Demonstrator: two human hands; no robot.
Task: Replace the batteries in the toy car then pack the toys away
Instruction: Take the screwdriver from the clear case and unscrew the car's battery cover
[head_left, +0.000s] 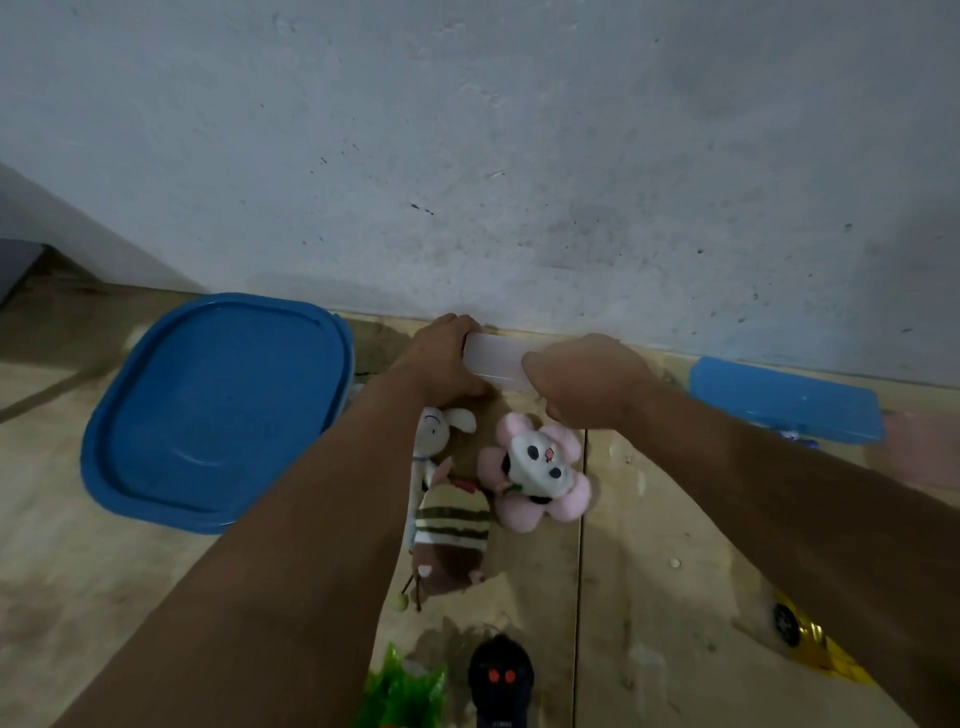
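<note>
both hands, left (447, 358) & right (582, 379), grip clear box (493, 358) btwn them, above plush toys (498, 467).

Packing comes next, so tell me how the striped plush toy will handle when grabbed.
The striped plush toy looks soft, so it will probably sag and squash under fingers. It seems light for its size. Lying flat on the floor, it is unlikely to roll, though its dangling strings could snag.

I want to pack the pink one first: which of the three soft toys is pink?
The flower-shaped plush, rightmost, has pink petals; the rabbit is white, the striped one brown.
</note>
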